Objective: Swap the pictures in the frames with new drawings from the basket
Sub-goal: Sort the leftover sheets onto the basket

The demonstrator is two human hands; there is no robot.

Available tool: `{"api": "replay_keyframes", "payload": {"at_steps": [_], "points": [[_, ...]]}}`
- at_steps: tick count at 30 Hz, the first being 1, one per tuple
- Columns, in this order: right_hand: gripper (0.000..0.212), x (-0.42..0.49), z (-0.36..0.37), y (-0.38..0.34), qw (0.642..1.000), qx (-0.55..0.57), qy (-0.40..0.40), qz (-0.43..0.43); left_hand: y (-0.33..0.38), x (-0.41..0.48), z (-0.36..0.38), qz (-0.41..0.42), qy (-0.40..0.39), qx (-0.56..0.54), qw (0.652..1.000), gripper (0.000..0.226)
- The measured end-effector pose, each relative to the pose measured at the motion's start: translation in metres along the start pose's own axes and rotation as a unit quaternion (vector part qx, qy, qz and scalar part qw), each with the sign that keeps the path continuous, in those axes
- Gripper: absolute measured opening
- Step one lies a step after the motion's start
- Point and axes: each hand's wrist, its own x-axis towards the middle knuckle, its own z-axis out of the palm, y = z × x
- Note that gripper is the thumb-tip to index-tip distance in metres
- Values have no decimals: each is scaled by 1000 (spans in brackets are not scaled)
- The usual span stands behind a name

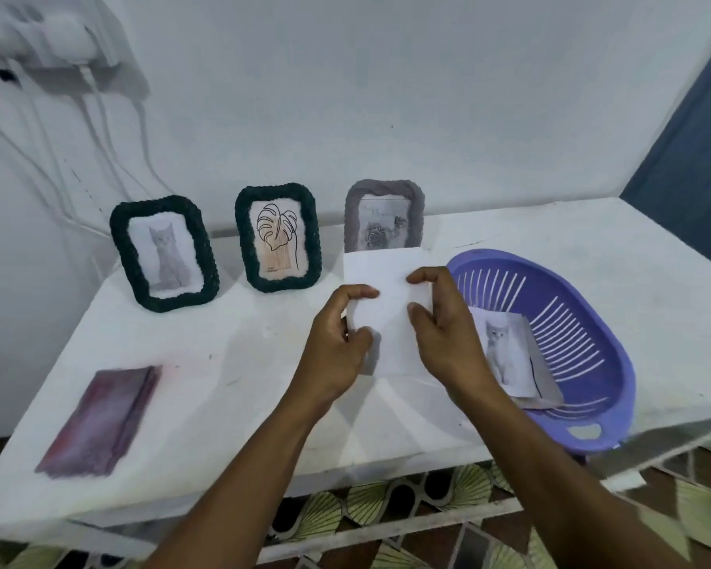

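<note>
Both hands, left [337, 338] and right [444, 326], are pinching a white sheet [386, 305] by its side edges above the bench [230, 363]. Just right, the purple basket [583, 322] is overhanging the bench's front edge; three frames [278, 236] are standing behind.

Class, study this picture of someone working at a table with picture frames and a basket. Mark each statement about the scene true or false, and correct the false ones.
1. Both hands hold one white sheet of paper. True: the left hand and the right hand grip its two sides.
2. Four frames stand by the wall. False: three stand there, the cat frame, the leaf frame and the grey rose frame.
3. The purple basket holds a cat picture. True.
4. The basket is on the person's left. False: it is on the right.
5. A purplish cloth lies flat on the white table, at its left. True.
</note>
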Motion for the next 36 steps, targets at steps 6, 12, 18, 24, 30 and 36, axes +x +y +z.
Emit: {"api": "replay_keyframes", "payload": {"at_steps": [6, 12, 18, 24, 30, 36], "points": [[42, -6, 9, -2, 998, 45, 23, 31, -7, -1, 1, 40, 38, 146, 988, 48], [60, -12, 3, -14, 982, 177, -20, 65, 6, -5, 3, 112, 28, 214, 970, 44], [53, -16, -7, -15, 973, 216, -73, 36, 21, -1, 2, 9, -4, 87, 996, 57], [47, -6, -24, -1, 998, 36, 40, -11, 17, 3, 12, -9, 22, 0, 1000, 79], [26, 3, -58, 7, 993, 44, 81, 80, 21, 5, 49, 43, -19, -26, 999, 76], [25, 6, -107, 27, 991, 3, 96, 93, 3, 17, 80, 82, -75, 87, 990, 54]]}}
